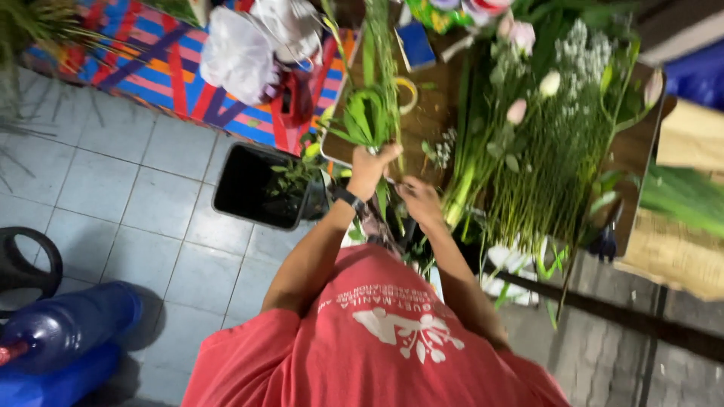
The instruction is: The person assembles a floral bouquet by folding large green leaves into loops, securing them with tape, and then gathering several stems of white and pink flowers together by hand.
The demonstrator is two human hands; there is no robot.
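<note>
Left hand (369, 167) was closed around a bunch of green stems (371, 113), held upright over the near edge of the wooden table (431, 113). Right hand (419, 200) sat just right of it, curled near the stem bases; whether it gripped anything could not be told. Cut flowers (543, 128) lay on the table to the right. A black bin (256, 187) with trimmings stood on the tiled floor to the left.

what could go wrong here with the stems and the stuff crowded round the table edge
1. The left hand grips a bunch of green stems while the right hand works close below it, possibly with a small tool; a slip could nick a finger.
2. The laid flowers overhang the wooden table edge and might slide off.
3. Trimmings may miss the black bin and litter the tiled floor.
</note>
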